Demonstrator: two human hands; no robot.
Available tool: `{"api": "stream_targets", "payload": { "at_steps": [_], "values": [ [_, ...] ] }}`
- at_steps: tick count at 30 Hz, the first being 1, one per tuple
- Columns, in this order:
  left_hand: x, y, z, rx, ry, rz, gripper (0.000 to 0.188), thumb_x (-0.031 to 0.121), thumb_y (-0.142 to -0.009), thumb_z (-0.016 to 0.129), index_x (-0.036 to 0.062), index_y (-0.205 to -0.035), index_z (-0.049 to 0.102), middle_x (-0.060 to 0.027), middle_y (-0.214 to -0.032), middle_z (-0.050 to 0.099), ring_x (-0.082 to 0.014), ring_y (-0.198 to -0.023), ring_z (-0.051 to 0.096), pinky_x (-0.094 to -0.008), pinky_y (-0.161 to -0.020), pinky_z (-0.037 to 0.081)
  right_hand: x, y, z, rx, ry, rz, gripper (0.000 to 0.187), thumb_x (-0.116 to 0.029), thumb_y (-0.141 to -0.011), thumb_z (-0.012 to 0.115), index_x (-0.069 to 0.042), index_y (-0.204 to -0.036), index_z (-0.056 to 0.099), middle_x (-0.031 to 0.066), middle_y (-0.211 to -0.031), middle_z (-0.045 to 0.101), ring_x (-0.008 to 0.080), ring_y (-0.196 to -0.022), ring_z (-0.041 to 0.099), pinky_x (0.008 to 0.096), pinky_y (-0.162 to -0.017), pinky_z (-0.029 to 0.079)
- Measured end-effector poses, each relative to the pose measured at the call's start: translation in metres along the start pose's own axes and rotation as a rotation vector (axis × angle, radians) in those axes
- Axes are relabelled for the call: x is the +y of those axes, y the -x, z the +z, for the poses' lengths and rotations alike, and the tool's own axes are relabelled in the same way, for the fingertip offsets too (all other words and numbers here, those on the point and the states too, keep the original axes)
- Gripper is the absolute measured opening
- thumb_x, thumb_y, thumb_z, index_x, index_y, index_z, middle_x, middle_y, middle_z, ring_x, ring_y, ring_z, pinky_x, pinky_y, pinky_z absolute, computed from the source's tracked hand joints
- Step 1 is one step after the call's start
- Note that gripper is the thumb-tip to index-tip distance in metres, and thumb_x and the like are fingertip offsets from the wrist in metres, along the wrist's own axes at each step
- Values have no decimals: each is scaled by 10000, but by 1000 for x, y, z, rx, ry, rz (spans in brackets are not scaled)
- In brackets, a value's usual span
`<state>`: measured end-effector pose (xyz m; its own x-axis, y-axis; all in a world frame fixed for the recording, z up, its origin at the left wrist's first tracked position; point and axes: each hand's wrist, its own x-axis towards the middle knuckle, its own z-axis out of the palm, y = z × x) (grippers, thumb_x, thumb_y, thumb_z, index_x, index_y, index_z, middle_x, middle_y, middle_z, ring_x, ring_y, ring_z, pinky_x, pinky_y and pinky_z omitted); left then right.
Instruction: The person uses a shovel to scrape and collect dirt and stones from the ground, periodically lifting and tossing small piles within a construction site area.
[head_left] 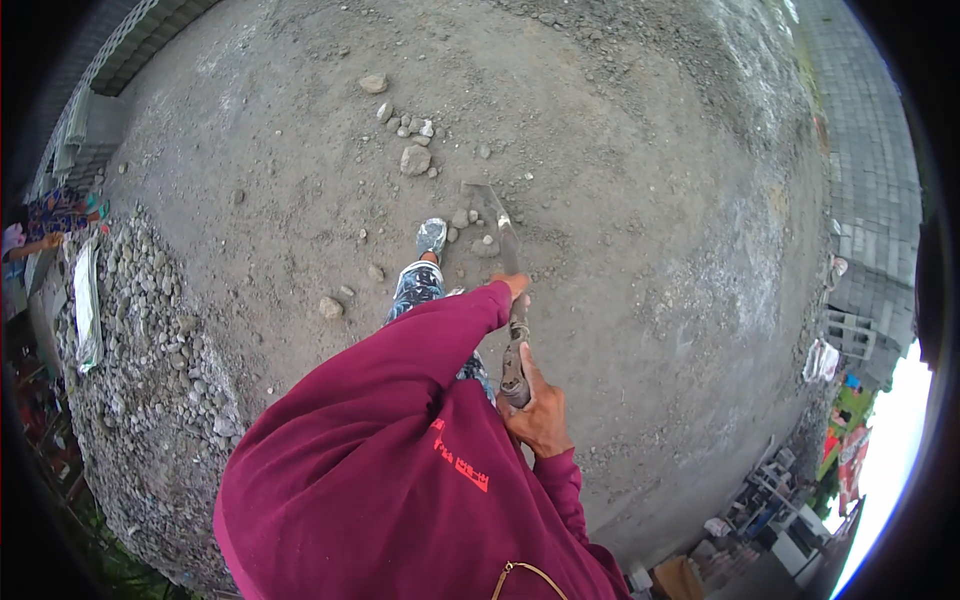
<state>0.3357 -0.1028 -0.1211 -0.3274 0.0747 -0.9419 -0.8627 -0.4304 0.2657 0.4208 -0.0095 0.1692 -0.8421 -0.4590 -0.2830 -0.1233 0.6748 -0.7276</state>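
Note:
A shovel (509, 246) with a worn handle slants down and away from me, its metal blade (489, 203) low over the ground beside a few stones (462, 218). My left hand (515, 286) wraps around the shaft partway down. Closer to my body, my right hand (541, 413) grips the upper end of the handle, thumb laid along it. The blade is seen nearly edge-on, so its full shape cannot be made out. My foot in a grey shoe (431, 237) stands just left of the blade.
Larger stones (415, 160) lie scattered ahead on the grey, gritty ground. A heap of gravel (160, 330) with a white sack (88, 305) is at the left, where another person's arm (38, 245) shows. Grey blocks (875, 240) line the right side.

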Motion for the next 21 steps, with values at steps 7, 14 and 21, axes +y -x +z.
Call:
{"api": "stream_targets", "payload": {
  "at_steps": [7,14,21],
  "values": [
    [81,58,-8,8,245,125,278,198,-718,663,-57,-824,636,-119,-685,649,-204,-565,614,-324,-525,478,-39,-55,-54,-233,301,-259,869,-184,-587,715,-33,-1382,399,112,-655,606,269,-548,600,367,-547,481],
    [252,22,-115,131,375,480,372,289,-736,676,-45,-895,638,-132,-759,664,-220,-621,645,-341,-592,519,-51,-228,5,-265,380,-530,911,-112,-587,677,-81,-1431,336,122,-650,609,300,-579,607,406,-557,470],
    [324,-89,-289,881,-469,367,631,370,-771,627,-118,-1154,512,-301,-1102,601,-400,-1077,582,-411,-901,475,-94,-394,131,-647,584,-625,885,-117,-584,613,-17,-1414,322,235,-786,650,366,-715,650,457,-644,500]
  ]
}}
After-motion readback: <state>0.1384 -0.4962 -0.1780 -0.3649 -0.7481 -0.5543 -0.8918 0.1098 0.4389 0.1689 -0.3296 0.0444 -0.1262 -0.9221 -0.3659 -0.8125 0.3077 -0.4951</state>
